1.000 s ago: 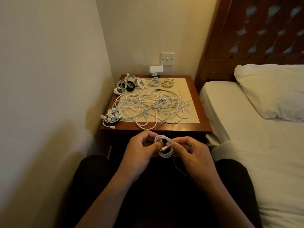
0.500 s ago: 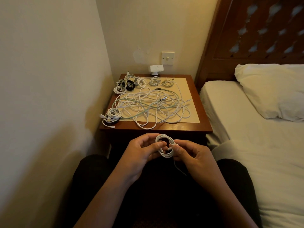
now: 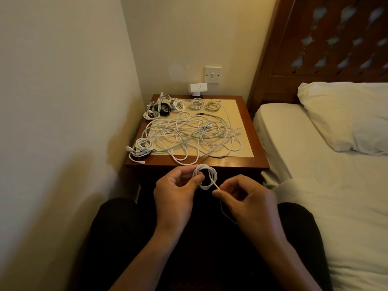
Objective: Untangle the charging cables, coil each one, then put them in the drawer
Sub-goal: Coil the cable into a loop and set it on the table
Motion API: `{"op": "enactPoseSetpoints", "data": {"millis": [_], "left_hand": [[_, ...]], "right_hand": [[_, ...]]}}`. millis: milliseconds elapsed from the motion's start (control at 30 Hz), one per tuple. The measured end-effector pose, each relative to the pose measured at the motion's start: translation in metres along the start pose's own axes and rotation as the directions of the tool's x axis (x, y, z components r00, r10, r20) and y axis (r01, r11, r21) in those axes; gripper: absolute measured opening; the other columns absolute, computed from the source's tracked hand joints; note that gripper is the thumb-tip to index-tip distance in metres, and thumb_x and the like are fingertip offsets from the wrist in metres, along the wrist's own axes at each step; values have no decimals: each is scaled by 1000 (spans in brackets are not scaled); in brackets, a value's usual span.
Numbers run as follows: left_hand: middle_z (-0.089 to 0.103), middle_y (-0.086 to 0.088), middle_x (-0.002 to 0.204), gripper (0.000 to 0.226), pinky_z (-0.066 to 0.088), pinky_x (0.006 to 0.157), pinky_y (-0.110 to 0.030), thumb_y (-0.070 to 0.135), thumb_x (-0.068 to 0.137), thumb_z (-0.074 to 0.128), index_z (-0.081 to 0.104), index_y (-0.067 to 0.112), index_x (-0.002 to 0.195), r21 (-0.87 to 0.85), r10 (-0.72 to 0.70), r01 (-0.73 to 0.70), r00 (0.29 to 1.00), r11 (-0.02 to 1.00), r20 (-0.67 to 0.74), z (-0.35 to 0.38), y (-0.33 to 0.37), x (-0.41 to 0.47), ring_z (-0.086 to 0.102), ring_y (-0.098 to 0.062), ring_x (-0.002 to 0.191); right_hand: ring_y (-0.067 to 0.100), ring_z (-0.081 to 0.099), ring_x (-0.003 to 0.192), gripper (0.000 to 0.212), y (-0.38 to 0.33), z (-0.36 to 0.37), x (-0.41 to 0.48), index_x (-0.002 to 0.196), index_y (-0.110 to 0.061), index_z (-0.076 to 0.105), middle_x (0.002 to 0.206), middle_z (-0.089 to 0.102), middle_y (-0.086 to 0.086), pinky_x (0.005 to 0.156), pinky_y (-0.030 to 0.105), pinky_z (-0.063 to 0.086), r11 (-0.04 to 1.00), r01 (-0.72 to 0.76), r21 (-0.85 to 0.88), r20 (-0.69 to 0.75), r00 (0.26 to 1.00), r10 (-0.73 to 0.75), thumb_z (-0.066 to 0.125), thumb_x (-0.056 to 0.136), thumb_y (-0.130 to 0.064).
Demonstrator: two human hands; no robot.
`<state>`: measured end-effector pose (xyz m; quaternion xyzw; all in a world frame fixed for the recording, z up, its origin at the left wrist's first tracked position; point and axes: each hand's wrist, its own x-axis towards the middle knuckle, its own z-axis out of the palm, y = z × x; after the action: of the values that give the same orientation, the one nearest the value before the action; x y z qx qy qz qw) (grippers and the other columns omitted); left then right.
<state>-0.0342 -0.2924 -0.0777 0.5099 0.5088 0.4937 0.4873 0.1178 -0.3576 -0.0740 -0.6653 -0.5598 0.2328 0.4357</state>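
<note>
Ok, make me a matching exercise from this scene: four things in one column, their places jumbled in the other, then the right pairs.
Things
1. small white coil
2. black coil
3. tangled pile of cables
4. pillow

Places
A. on the bed
B. spread over the middle of the bedside table
C. pinched by the left hand, its loose end in the right hand
D. far-left part of the table, among white coils

Pairs: 1-C, 2-D, 3-B, 4-A
</note>
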Motion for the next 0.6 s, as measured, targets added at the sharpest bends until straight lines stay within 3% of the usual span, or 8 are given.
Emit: {"op": "enactPoseSetpoints", "data": {"millis": [33, 100, 167, 233, 467, 600], "left_hand": [[80, 1, 93, 23, 61, 85, -36, 5, 85, 80, 78, 18, 104, -28, -6, 5, 1000, 1000, -21, 4, 1, -2, 76, -14, 91], [79, -7, 94, 25, 62, 82, -37, -2, 85, 76, 75, 10, 106, -255, -148, 138, 989, 957, -21, 10, 8, -1, 77, -20, 90], [78, -14, 97, 28, 64, 79, -35, -6, 85, 71, 70, 3, 112, -496, -328, 313, 943, 810, 59, 12, 13, 3, 77, -22, 88], [77, -17, 98, 31, 64, 75, -34, -5, 87, 69, 65, 0, 117, -577, -395, 393, 910, 716, 128, 9, 13, 5, 76, -24, 88], [74, -25, 105, 42, 60, 89, -41, -5, 84, 69, 56, -2, 124, -509, -381, 496, 868, 704, 319, 1, 13, -11, 74, -35, 103], [75, -20, 103, 47, 58, 94, -44, -3, 85, 67, 52, 1, 130, -419, -392, 572, 807, 706, 441, -6, 16, -10, 74, -34, 103]], "right_hand": [[5, 67, 77, 18, 0, 7, -2, 93, -33, 72, 83, 68, -12, 65, 21, 57, 998, 32, -47, -19, 999, -33, 84, 83, -25], [5, 65, 78, 18, 1, 17, -4, 97, -32, 72, 84, 66, -15, 66, 23, 57, 989, 82, -123, -52, 995, -89, 84, 83, -28], [5, 65, 79, 20, 5, 19, -3, 98, -30, 73, 86, 66, -15, 67, 21, 56, 987, 106, -120, -100, 988, -118, 85, 82, -28], [7, 65, 78, 21, 5, 20, -1, 94, -30, 71, 84, 66, -13, 65, 18, 53, 994, 90, -59, -125, 987, -97, 87, 80, -26], [5, 63, 73, 23, 13, 10, 12, 95, -35, 67, 78, 65, -10, 60, 18, 51, 999, -43, -13, -127, 991, 41, 84, 85, -24], [3, 60, 74, 21, 13, 4, 18, 88, -31, 69, 78, 61, -14, 60, 15, 46, 981, 52, -189, -123, 989, -76, 84, 84, -18]]}}
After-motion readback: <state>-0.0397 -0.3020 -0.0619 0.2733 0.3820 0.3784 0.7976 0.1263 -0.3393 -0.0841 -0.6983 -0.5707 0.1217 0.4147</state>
